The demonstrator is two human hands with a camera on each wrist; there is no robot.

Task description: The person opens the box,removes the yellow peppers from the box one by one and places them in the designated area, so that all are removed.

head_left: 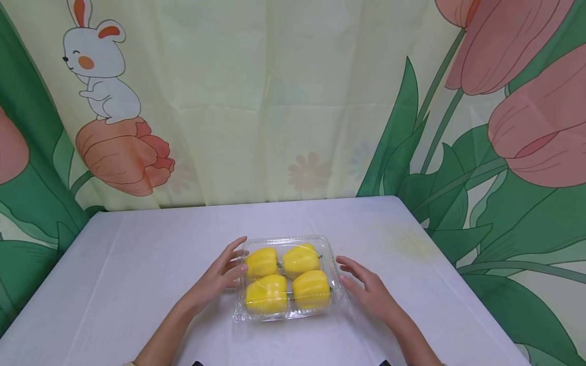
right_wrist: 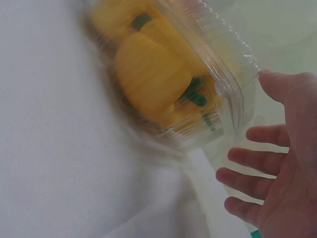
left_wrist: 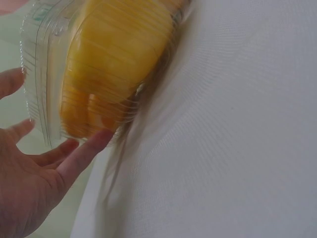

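A clear plastic clamshell box (head_left: 289, 278) with its lid down sits on the table, holding several yellow bell peppers (head_left: 312, 290) with green stems. My left hand (head_left: 220, 277) is at the box's left side. Its spread fingers (left_wrist: 81, 158) reach along the ribbed wall and appear to touch it, without curling round it. To the right of the box is my right hand (head_left: 368, 292), palm turned toward it. In the right wrist view its fingers (right_wrist: 252, 183) are spread and hold nothing; the thumb tip lies close to the rim, and I cannot tell whether it touches.
A white cloth covers the table (head_left: 151, 254). Behind it hangs a pale curtain (head_left: 220, 101) printed with a rabbit, tulips and green leaves. The table's right edge slants away beside the printed leaves.
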